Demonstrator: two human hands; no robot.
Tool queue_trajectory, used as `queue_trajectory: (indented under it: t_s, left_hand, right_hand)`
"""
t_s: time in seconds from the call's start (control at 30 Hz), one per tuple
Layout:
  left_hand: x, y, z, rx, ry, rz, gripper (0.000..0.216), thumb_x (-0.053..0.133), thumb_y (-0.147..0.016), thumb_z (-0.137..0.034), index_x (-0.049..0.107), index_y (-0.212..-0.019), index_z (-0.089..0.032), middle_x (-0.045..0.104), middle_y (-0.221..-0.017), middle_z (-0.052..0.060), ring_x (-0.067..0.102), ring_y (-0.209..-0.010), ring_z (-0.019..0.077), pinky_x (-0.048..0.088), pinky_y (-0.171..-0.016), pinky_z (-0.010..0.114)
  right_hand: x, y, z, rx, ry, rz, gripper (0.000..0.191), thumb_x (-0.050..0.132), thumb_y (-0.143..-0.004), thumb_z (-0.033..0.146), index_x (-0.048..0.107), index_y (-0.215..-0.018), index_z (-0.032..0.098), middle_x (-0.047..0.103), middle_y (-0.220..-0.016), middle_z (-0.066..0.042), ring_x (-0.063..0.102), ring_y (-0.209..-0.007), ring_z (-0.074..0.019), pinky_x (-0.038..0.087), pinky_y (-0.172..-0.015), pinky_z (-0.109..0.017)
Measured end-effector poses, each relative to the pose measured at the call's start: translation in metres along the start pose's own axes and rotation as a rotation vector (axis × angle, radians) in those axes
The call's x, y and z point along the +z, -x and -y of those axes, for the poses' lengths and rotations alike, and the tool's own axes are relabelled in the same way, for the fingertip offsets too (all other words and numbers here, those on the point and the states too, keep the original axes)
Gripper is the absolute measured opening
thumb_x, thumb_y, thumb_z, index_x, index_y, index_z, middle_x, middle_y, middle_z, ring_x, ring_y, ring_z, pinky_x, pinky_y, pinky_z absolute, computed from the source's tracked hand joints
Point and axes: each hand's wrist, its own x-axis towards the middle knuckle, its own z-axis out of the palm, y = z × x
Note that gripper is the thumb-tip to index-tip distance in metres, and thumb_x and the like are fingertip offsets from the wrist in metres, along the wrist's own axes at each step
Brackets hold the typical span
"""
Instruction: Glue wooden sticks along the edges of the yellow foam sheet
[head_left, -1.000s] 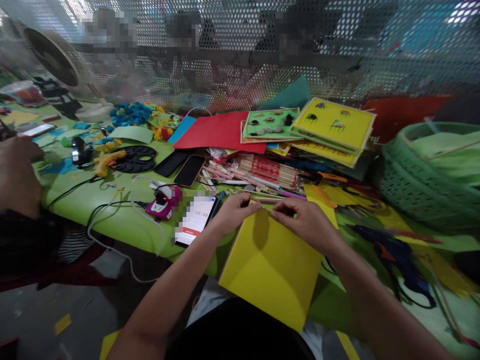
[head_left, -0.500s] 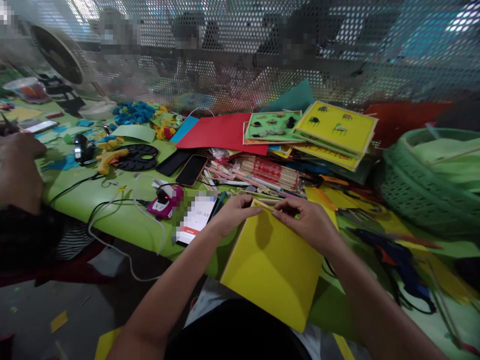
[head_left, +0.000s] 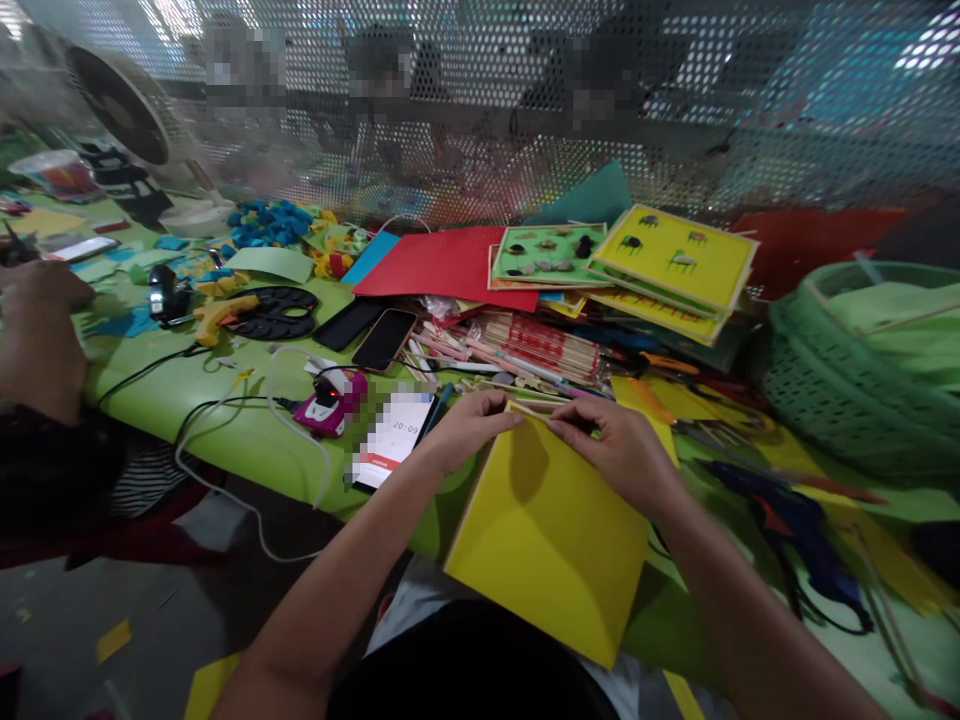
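A yellow board (head_left: 559,550) leans over the near edge of the table, tilted towards me, with a pale thin strip (head_left: 531,411) along its far edge. At the far left corner my left hand (head_left: 476,430) is closed, thumb and fingers pinching the board's edge. My right hand (head_left: 619,440) pinches the same far edge a little to the right, its fingertips on the strip. The fingers partly hide this edge. Left of my left hand lies a lit phone (head_left: 390,440) showing digits.
Behind the board lie bundled sticks (head_left: 536,345) and decorated cards (head_left: 675,255). A blue glue gun (head_left: 795,530) and a green basket (head_left: 862,380) are at right. A purple power adapter (head_left: 330,403) with cables sits left. Another person's hand (head_left: 41,320) rests at far left.
My right hand has shifted very slightly right along the far edge, and the yellow board has moved slightly right. My left hand keeps its grip at the corner.
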Motion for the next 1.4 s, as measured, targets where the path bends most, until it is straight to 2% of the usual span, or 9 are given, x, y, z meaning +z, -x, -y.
queue_trajectory:
  t_s: [0.27, 0.37, 0.5, 0.6, 0.7, 0.8, 0.97, 1.27, 1.4]
  left_hand:
    - [0.001, 0.0, -0.001, -0.014, -0.004, 0.003, 0.033, 0.076, -0.075, -0.046, 0.071, -0.087, -0.015, 0.069, -0.086, 0.005, 0.061, -0.08, 0.0184, 0.045, -0.079, 0.031]
    - [0.001, -0.001, -0.001, -0.004, -0.039, -0.013, 0.031, 0.075, -0.075, -0.045, 0.069, -0.084, -0.016, 0.066, -0.083, 0.003, 0.059, -0.079, 0.0175, 0.043, -0.078, 0.03]
    - [0.001, -0.002, -0.002, -0.001, -0.083, -0.022, 0.029, 0.073, -0.075, -0.044, 0.067, -0.082, -0.016, 0.064, -0.08, 0.002, 0.056, -0.076, 0.0171, 0.042, -0.076, 0.03]
    - [0.001, -0.002, -0.002, -0.015, -0.116, -0.02, 0.027, 0.071, -0.074, -0.041, 0.066, -0.082, -0.016, 0.064, -0.079, 0.002, 0.056, -0.074, 0.0168, 0.042, -0.072, 0.029]
    - [0.0, -0.002, 0.0, -0.026, -0.164, -0.053, 0.025, 0.07, -0.073, -0.041, 0.061, -0.075, -0.017, 0.058, -0.07, -0.001, 0.051, -0.067, 0.0148, 0.038, -0.065, 0.027]
    - [-0.002, -0.004, 0.003, -0.032, -0.218, -0.088, 0.027, 0.072, -0.072, -0.04, 0.058, -0.069, -0.018, 0.052, -0.063, -0.002, 0.048, -0.063, 0.0143, 0.035, -0.062, 0.027]
    - [-0.007, -0.006, 0.005, -0.041, -0.28, -0.113, 0.026, 0.07, -0.073, -0.039, 0.057, -0.066, -0.018, 0.05, -0.063, -0.002, 0.046, -0.062, 0.014, 0.034, -0.062, 0.028]
    - [-0.014, -0.006, 0.003, -0.043, -0.329, -0.129, 0.026, 0.069, -0.075, -0.04, 0.054, -0.07, -0.02, 0.052, -0.065, -0.003, 0.047, -0.062, 0.0139, 0.035, -0.06, 0.027]
    - [-0.016, -0.006, 0.002, -0.049, -0.357, -0.127, 0.023, 0.069, -0.074, -0.038, 0.057, -0.07, -0.02, 0.054, -0.067, -0.002, 0.051, -0.064, 0.0157, 0.038, -0.061, 0.028]
  right_hand:
    - [0.0, 0.001, 0.001, -0.011, 0.037, -0.005, 0.018, 0.06, -0.095, 0.034, 0.074, -0.089, 0.025, 0.078, -0.093, -0.004, 0.069, -0.083, -0.0225, 0.046, -0.071, -0.033]
    - [0.0, 0.0, 0.001, -0.034, 0.089, -0.029, 0.018, 0.061, -0.095, 0.035, 0.075, -0.093, 0.025, 0.078, -0.095, -0.005, 0.069, -0.084, -0.0234, 0.045, -0.071, -0.034]
    - [-0.002, 0.001, 0.002, -0.072, 0.174, -0.052, 0.016, 0.061, -0.095, 0.033, 0.073, -0.089, 0.024, 0.077, -0.09, -0.005, 0.067, -0.081, -0.0227, 0.044, -0.07, -0.034]
    - [-0.002, 0.002, 0.005, -0.077, 0.214, -0.054, 0.018, 0.06, -0.095, 0.032, 0.073, -0.087, 0.024, 0.077, -0.09, -0.005, 0.068, -0.083, -0.0228, 0.043, -0.071, -0.033]
    - [-0.001, 0.002, 0.005, -0.05, 0.223, -0.068, 0.02, 0.057, -0.097, 0.034, 0.073, -0.09, 0.024, 0.077, -0.087, -0.005, 0.068, -0.08, -0.0222, 0.041, -0.068, -0.032]
    - [-0.003, 0.001, 0.0, -0.016, 0.148, -0.092, 0.02, 0.057, -0.097, 0.036, 0.071, -0.092, 0.023, 0.076, -0.083, -0.003, 0.067, -0.077, -0.0209, 0.041, -0.066, -0.031]
    - [-0.012, 0.0, -0.009, 0.04, -0.023, -0.125, 0.019, 0.06, -0.095, 0.039, 0.069, -0.095, 0.022, 0.076, -0.084, -0.003, 0.066, -0.076, -0.0198, 0.044, -0.068, -0.03]
    - [-0.014, -0.004, -0.02, 0.014, -0.211, -0.083, 0.022, 0.064, -0.09, 0.034, 0.072, -0.105, 0.021, 0.076, -0.088, -0.004, 0.066, -0.076, -0.0187, 0.048, -0.071, -0.031]
    - [-0.018, -0.007, -0.022, 0.044, -0.297, -0.12, 0.021, 0.065, -0.086, 0.034, 0.071, -0.1, 0.02, 0.075, -0.087, -0.004, 0.067, -0.077, -0.0181, 0.049, -0.072, -0.031]
